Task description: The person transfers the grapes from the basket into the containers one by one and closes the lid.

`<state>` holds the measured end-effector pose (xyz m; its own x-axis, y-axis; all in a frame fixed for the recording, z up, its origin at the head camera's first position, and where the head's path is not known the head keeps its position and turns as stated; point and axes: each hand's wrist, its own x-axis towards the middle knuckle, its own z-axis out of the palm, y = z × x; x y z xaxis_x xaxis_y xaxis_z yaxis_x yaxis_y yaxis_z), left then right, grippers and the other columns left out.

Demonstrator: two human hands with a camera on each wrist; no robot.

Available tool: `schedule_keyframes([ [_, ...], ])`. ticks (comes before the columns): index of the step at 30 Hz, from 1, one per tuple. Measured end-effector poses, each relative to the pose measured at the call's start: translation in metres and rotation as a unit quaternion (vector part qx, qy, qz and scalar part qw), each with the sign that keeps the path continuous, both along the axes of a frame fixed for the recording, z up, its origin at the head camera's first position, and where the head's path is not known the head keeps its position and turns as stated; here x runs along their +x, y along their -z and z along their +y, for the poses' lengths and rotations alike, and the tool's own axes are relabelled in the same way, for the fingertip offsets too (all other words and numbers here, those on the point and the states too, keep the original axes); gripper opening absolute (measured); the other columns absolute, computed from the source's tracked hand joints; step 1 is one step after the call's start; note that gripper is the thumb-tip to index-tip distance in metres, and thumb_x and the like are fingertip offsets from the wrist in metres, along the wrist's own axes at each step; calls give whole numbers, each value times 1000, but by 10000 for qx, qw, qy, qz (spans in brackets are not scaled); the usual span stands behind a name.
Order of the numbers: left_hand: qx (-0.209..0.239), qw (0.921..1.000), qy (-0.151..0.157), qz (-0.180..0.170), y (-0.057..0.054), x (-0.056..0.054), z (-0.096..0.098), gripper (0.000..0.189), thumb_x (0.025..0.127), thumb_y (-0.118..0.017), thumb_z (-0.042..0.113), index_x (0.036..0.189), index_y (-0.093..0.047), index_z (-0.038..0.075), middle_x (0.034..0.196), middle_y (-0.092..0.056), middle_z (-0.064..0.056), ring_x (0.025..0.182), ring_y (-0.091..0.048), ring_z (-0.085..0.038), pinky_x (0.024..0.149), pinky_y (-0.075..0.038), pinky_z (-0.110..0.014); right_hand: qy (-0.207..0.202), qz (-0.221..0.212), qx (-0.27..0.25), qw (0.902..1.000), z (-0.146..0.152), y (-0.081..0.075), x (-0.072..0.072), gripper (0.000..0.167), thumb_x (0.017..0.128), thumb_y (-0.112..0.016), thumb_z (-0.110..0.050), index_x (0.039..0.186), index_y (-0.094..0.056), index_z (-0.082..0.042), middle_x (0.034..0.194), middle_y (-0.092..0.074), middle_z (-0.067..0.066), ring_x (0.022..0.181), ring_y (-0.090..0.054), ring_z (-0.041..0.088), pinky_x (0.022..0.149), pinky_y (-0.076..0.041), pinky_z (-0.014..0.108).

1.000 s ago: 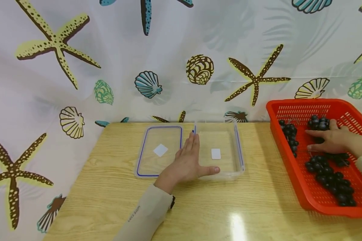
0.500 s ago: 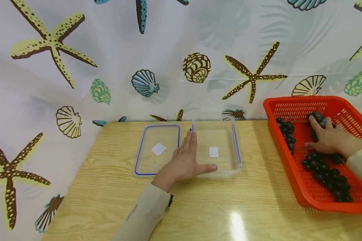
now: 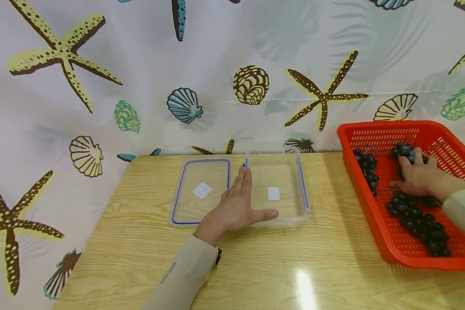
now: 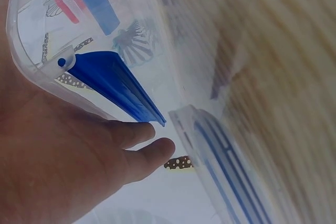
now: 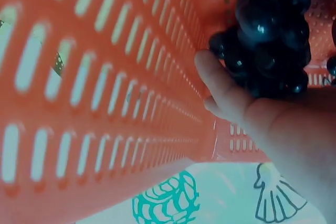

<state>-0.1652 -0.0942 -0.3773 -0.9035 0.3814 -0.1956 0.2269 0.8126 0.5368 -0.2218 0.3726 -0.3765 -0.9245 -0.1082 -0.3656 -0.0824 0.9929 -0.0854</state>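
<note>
My left hand (image 3: 232, 211) is held flat, fingers straight and thumb spread, against the left wall of a clear plastic box (image 3: 279, 221). In the left wrist view, two fingertips lie near the box's blue-edged clip (image 4: 113, 82). My right hand (image 3: 420, 178) is inside a red plastic basket (image 3: 387, 245), its spread fingers touching a bunch of dark grapes (image 3: 404, 150) at the back. Seen from the right wrist, straight fingers lie along this bunch (image 5: 268, 30), beside the slotted wall. Parts of the bunch are hidden by the hand.
A clear lid (image 3: 190, 204) with a blue seal lies left of the box on the wooden table (image 3: 139, 254). More dark grape bunches lie in the basket, along its left wall (image 3: 368, 170) and at the front (image 3: 422, 228). A patterned curtain (image 3: 217, 51) hangs behind.
My right hand has shifted toward the back of the basket, its fingers reaching onto the rear grape bunch. The left hand keeps its place by the box. The head view has shifted slightly.
</note>
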Motion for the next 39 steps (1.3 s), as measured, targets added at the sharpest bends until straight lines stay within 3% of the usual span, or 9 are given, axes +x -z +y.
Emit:
schedule_keyframes([
  [3, 16, 10000, 7, 15, 0, 0, 0, 129, 83, -67, 73, 160, 13, 7, 166, 19, -11, 152, 7, -24, 118, -9, -58, -3, 116, -77, 9999, 1, 2, 0, 96, 99, -63, -40, 147, -9, 23, 141, 16, 57, 122, -7, 81, 105, -12, 76],
  [5, 5, 10000, -5, 24, 0, -1, -1, 129, 83, -67, 73, 160, 13, 7, 166, 20, -11, 152, 6, -25, 118, -10, -58, 0, 228, -230, 9995, 2, 2, 0, 92, 99, -63, -30, 149, -5, 22, 141, 20, 55, 112, -24, 82, 98, -25, 76],
  [8, 23, 10000, -36, 8, 0, -2, -1, 130, 82, -66, 74, 160, 13, 8, 166, 20, -10, 152, 2, -27, 117, -11, -60, 77, 275, -651, 9975, 4, 2, 1, 90, 93, -60, -10, 152, 3, 17, 141, 28, 52, 83, -52, 63, 73, -47, 62],
  [10, 51, 10000, -51, -24, 0, -2, -2, 130, 82, -66, 75, 160, 14, 9, 166, 21, -9, 152, -1, -29, 117, -11, -60, 162, 249, -900, 9955, 5, 2, 1, 92, 87, -56, -1, 153, 7, 15, 141, 30, 50, 61, -53, 44, 57, -44, 49],
  [12, 77, 9999, -55, -48, 0, -2, -2, 131, 81, -66, 75, 160, 14, 9, 165, 22, -9, 152, -5, -32, 117, -12, -61, 220, 190, -1033, 9942, 5, 2, 1, 94, 84, -53, 2, 154, 8, 13, 141, 32, 49, 53, -47, 32, 50, -36, 41],
  [21, 71, 9999, -86, -99, 2, -2, -1, 130, 81, -67, 75, 160, 14, 9, 165, 22, -8, 151, -12, -36, 117, -15, -60, 51, 166, -767, 9969, 4, 0, 1, 92, 87, -61, 1, 151, 2, 20, 138, 35, 50, 65, -57, 40, 57, -44, 47],
  [26, 69, 9999, -66, -129, 3, -1, -1, 130, 81, -66, 75, 160, 15, 10, 165, 22, -7, 150, -15, -39, 117, -15, -59, 118, 167, -936, 9954, 5, 0, 3, 99, 85, -61, 4, 154, 10, 12, 141, 34, 48, 57, -53, 33, 51, -39, 42],
  [31, 110, 9999, 3, -98, 3, -2, -1, 130, 82, -66, 74, 160, 15, 9, 165, 23, -8, 149, -15, -41, 117, -16, -59, 165, 295, -971, 9947, 6, -5, 4, 99, 85, -52, 7, 156, 17, 4, 146, 28, 47, 49, -43, 28, 47, -33, 37],
  [39, 206, 9996, 42, -172, 2, -2, -1, 130, 83, -66, 73, 159, 17, 9, 164, 25, -9, 151, -7, -38, 117, -21, -54, 4, 678, -684, 9954, -1, -19, 5, 96, 83, -48, 6, 157, 13, 4, 149, 25, 45, 45, -39, 23, 44, -32, 35],
])
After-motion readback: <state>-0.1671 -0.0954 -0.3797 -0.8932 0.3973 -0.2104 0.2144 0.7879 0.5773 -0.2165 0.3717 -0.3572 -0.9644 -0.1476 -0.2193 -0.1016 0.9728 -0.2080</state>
